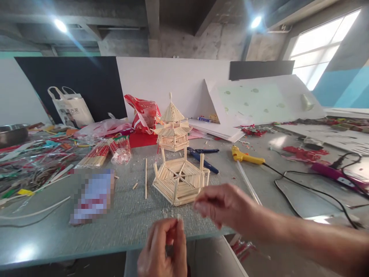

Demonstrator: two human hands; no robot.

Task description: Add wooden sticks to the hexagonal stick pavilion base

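Observation:
My left hand is at the table's front edge, thumb and forefinger pinched together. A tiny pale bit seems to show at its fingertips, too small to name. Above and to its right, my right hand has its fingers curled together by the near right corner of a hexagonal stick frame; what they hold, if anything, is hidden. The frame lies flat, with spokes meeting at its centre and short posts upright at several corners. Behind it stands a small stick pagoda with tiered roofs and a pointed top.
Blue-handled pliers lie beside the frame. A yellow glue gun, its black cord and a clear glue stick are to the right, near a purple power strip. Bundled sticks, a loose stick and a pixelated object lie left.

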